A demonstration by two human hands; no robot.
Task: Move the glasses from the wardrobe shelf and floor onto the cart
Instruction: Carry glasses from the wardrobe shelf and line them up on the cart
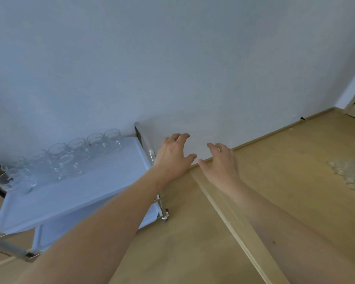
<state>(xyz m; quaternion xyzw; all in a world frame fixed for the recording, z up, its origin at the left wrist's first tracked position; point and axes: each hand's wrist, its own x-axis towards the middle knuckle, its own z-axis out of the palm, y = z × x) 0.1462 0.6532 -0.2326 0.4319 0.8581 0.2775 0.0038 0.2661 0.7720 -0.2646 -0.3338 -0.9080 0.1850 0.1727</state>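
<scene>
Both arms reach forward past the cart's (74, 193) right end; the left hand (173, 154) and right hand (220, 162) hover apart, fingers spread, holding nothing. The glasses (70, 158) stand along the cart's far edge, left of both hands.

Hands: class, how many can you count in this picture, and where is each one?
2. The left hand is raised beside the cart's right end, in front of the wall. The right hand is just right of it, over the floor's edge. Both hold nothing.
</scene>
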